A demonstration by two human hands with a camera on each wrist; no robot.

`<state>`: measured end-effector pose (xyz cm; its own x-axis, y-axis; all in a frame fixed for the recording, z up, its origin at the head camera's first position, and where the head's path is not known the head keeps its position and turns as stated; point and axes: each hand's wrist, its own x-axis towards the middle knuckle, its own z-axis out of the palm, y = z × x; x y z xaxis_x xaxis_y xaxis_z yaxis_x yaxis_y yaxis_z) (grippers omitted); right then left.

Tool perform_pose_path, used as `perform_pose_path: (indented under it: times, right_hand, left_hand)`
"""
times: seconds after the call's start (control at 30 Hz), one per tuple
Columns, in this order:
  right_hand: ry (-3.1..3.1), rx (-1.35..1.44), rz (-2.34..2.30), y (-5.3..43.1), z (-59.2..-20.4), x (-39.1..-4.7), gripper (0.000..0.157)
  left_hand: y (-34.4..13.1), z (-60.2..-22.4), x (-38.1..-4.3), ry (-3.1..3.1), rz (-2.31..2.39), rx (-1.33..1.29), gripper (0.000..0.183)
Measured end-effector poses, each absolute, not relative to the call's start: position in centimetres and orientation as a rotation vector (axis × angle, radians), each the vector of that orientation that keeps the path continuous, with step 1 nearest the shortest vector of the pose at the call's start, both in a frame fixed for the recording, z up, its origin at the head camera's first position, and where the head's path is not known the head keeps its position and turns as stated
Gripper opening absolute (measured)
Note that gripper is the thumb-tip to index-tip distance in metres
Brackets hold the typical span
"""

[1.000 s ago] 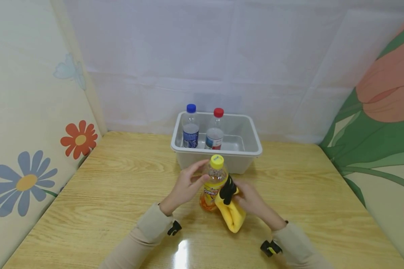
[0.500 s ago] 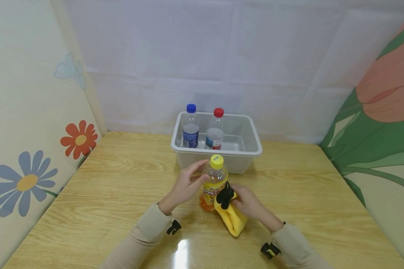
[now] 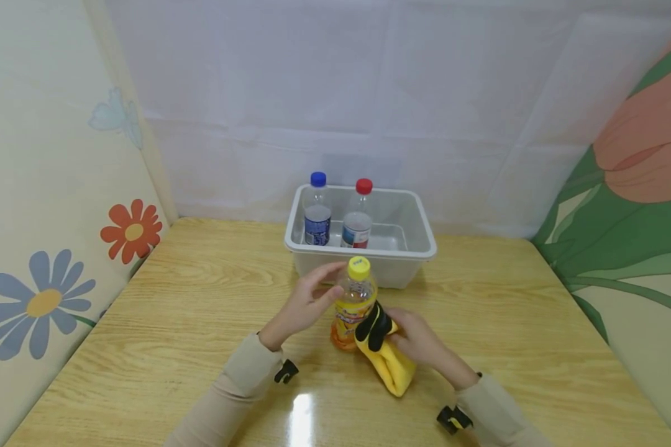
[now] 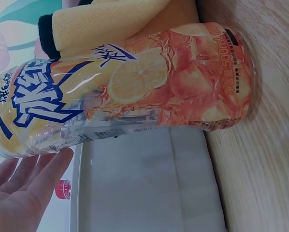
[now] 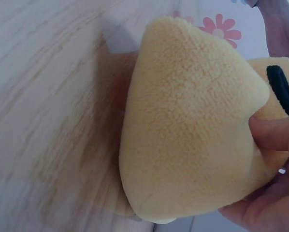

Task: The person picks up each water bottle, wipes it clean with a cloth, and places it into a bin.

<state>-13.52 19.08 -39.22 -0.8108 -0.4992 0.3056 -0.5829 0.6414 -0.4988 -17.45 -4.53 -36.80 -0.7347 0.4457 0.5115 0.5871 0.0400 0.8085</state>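
Upright on the wooden table is a plastic iced tea bottle (image 3: 343, 320) with a yellow cap and a lemon-printed label. My left hand (image 3: 304, 301) holds it near the shoulder, thumb in front and fingers behind; the left wrist view shows fingertips at the label's upper end. From the right, my right hand (image 3: 416, 338) grips a folded yellow plush cloth (image 3: 391, 369) with black edging, which lies against the bottle's side. Close up in the right wrist view, the cloth (image 5: 193, 121) bulges in front of the thumb and fingers. It hides the bottle's lower right side.
Behind the bottle stands a light grey plastic bin (image 3: 363, 252). Inside it are a blue-capped bottle (image 3: 317, 226) and a red-capped bottle (image 3: 356, 228). A white sheet (image 3: 291, 93) hangs at the back, with flower-printed panels on both sides.
The cloth and my right hand have moved slightly down along the bottle's side, the cloth's lower end swinging right. The left hand keeps its hold, and the bottle has barely shifted.
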Motion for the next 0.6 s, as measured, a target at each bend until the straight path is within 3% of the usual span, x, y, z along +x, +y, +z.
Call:
perform_pose_path:
  times: [0.6]
  right_hand:
    - [-2.711, 0.860, 0.892, 19.90, -38.52, -12.67, 0.048]
  left_hand:
    - [-4.67, -37.12, -17.43, -2.159, -1.755, -1.130, 0.041]
